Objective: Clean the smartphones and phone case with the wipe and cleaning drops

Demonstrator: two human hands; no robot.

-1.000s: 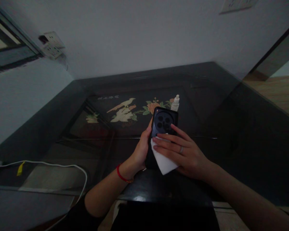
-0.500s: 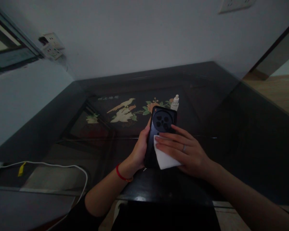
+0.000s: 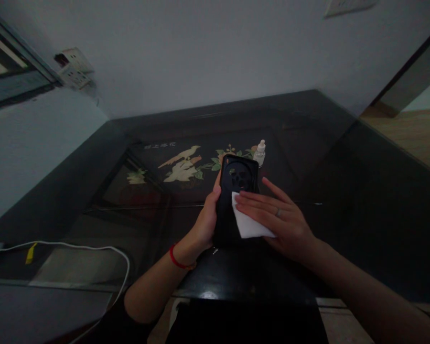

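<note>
My left hand point(image 3: 203, 223) grips a dark phone point(image 3: 236, 184) by its left edge, back side up, with the round camera block facing me. A red string circles that wrist. My right hand point(image 3: 276, 216), with a ring on one finger, lies with fingers stretched flat over a white folded cloth point(image 3: 248, 223) and presses it against the lower right of the phone's back. Both hands hover above a dark glass-topped table point(image 3: 344, 191).
A small clear dropper bottle point(image 3: 260, 152) stands upright just beyond the phone. A bird-and-flower inlay point(image 3: 182, 162) shows under the glass. A white cable point(image 3: 93, 251) with a yellow tag loops at the left. Wall sockets point(image 3: 73, 69) sit at the upper left corner.
The cloth under my right hand has slid right and slightly up across the phone's back. The phone has tilted a little more upright and shifted left.
</note>
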